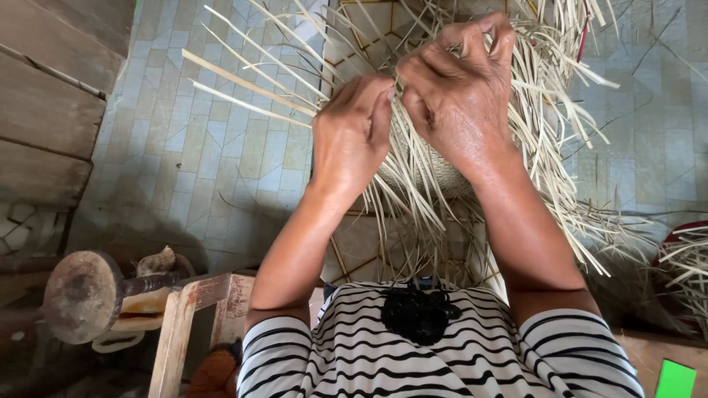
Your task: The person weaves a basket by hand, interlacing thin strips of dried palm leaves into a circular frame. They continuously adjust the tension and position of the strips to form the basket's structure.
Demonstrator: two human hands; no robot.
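A half-woven basket (435,173) of pale bamboo strips sits in front of me, with many loose strip ends (243,85) fanning out left and right. My left hand (352,133) pinches thin strips at the basket's rim, fingers closed on them. Just to its right, my right hand (459,88) is raised above the rim, fingers curled around other strips (549,70) that it bends over. The two hands touch at the knuckles. My hands hide the weave under them.
The floor is pale tile (199,162). A wooden wall (44,103) stands at left. A round rusty tool head on a handle (82,295) lies on a wooden stool frame (199,309) at lower left. More strips (686,265) lie at right.
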